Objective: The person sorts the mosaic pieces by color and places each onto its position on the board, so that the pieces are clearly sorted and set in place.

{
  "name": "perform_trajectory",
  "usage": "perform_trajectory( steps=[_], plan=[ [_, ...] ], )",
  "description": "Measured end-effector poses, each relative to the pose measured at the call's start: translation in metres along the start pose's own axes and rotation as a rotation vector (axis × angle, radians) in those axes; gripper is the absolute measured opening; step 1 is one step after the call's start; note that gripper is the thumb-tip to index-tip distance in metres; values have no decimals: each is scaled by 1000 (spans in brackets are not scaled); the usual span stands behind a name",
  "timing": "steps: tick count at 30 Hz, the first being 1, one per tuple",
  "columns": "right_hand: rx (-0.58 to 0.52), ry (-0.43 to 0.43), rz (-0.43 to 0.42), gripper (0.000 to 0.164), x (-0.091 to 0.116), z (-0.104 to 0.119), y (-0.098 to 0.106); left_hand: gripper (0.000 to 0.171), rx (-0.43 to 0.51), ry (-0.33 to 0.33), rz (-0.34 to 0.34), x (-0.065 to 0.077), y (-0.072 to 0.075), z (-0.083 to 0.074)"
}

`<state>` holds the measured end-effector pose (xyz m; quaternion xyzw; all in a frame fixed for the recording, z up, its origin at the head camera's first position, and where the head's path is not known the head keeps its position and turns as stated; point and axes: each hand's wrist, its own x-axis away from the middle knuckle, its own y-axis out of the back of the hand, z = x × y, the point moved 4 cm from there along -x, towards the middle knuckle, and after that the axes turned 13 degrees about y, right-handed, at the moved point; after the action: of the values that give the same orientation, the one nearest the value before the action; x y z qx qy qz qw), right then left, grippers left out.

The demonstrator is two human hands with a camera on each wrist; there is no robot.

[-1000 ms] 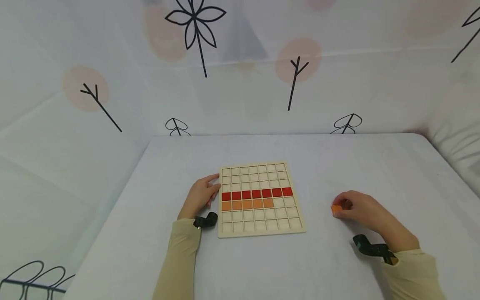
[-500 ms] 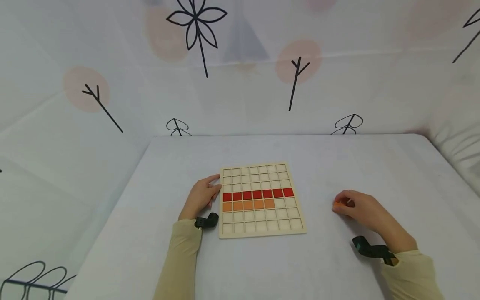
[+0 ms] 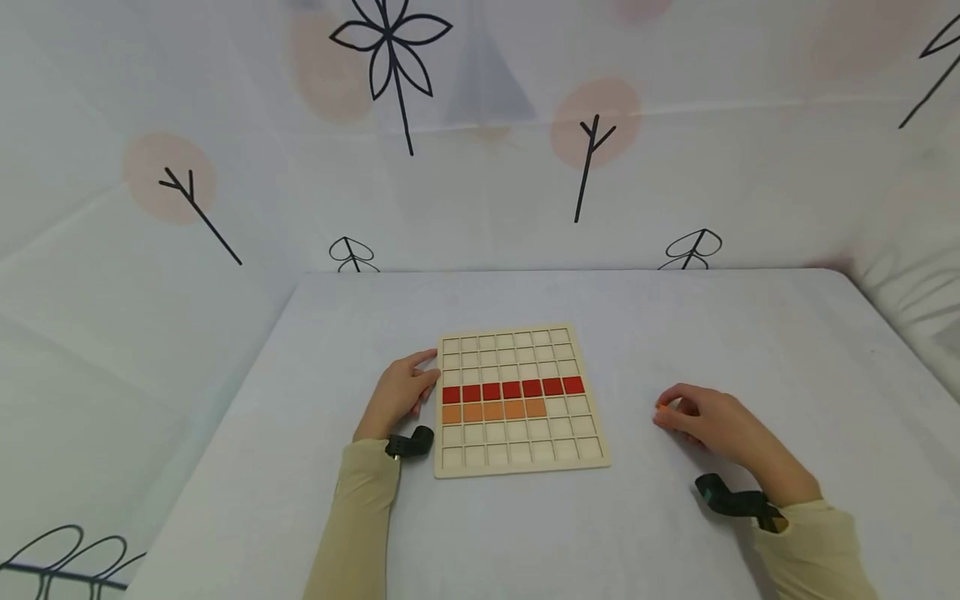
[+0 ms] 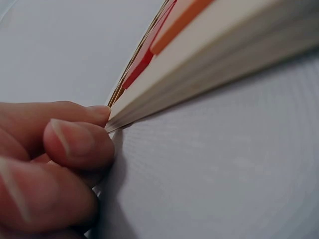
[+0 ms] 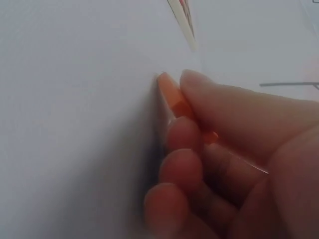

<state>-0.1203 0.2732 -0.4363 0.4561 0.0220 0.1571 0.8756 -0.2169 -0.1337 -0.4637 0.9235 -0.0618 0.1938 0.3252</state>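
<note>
A pale grid board [image 3: 522,471] lies flat on the table. One of its rows is filled with red tiles [image 3: 512,390]; the row just nearer holds orange tiles [image 3: 493,411] from the left, with bare squares at its right end. My left hand [image 3: 397,393] touches the board's left edge with its fingertips, index finger stretched out. Off to the board's right, my right hand [image 3: 708,421] pinches an orange tile [image 5: 172,94] between thumb and fingers, low over the cloth. More orange shows lower down between those fingers in the right wrist view, mostly hidden.
White cloth covers the table [image 3: 517,542], and a patterned white curtain [image 3: 480,192] hangs behind and at the left. Both wrists carry a dark camera mount; the right mount [image 3: 731,498] sticks out toward the board.
My right hand has shifted slightly left with the orange tile, which is now more hidden behind the fingers in the head view. The left hand and the board stay in place.
</note>
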Motion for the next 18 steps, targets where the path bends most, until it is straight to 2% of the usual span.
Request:
perform_trajectory(
  steps=[7,18],
  plan=[
    [19,60,-62,41,-2,5,-1,44,0,-7,5,1,0,0],
    [-35,82,-119,35,-7,13,-8,44,27,13,12,2,0,0]
  ],
)
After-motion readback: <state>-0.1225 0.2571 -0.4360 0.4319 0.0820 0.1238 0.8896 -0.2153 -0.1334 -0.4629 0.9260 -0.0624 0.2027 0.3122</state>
